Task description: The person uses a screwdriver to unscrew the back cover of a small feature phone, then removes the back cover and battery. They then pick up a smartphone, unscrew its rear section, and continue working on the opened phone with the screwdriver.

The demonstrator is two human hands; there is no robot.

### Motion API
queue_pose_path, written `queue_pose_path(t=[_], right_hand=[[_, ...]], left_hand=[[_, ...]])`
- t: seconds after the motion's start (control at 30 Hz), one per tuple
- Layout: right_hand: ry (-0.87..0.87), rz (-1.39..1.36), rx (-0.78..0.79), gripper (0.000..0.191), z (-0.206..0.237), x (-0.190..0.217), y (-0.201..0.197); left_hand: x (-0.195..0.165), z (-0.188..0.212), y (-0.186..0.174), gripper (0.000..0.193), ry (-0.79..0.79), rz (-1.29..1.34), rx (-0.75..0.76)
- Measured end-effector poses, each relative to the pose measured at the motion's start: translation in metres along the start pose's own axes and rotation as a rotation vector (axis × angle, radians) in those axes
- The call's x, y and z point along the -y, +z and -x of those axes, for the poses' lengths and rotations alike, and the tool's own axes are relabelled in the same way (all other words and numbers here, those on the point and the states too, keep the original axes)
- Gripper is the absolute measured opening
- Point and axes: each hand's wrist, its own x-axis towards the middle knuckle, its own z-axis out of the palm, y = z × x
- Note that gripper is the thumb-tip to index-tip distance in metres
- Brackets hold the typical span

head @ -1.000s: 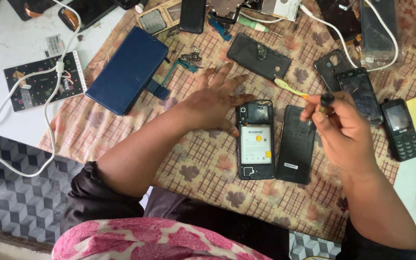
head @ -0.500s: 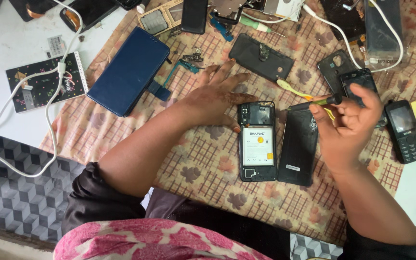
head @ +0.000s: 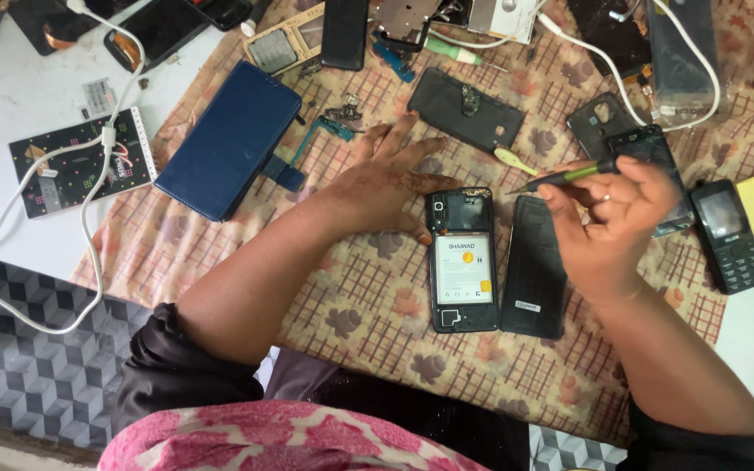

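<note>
Your left hand [head: 386, 187] lies flat with fingers spread on the patterned cloth [head: 368, 305], its thumb touching the left edge of the opened phone [head: 462, 260]. That phone lies back-up near the middle of the table [head: 10, 96], and its battery carries a white rectangular label with an orange round mark. Your right hand [head: 613, 227] is closed around a green-handled screwdriver [head: 560, 177], the tip pointing left above the phone's top right corner. Just right of the phone lies its black back cover [head: 534, 266], with a small white sticker near its lower end. Your right hand hides part of a dark phone frame [head: 647, 148]. At the far left lies a black card with dots [head: 76, 161], crossed by a white cable [head: 89, 227].
</note>
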Motion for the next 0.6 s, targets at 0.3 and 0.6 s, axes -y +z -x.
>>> queue_pose_path(t=[0.3, 0.6], right_hand=[[-0.033, -0.084, 0.010, 0.065, -0.005, -0.004, 0.016], [-0.060, -0.111, 0.025, 0.066, 0.001, -0.010, 0.011]], left_hand=[[-0.003, 0.004, -0.005, 0.084, -0.031, 0.019, 0.040], [-0.006, 0.006, -0.002, 0.084, -0.084, 0.024, 0.110]])
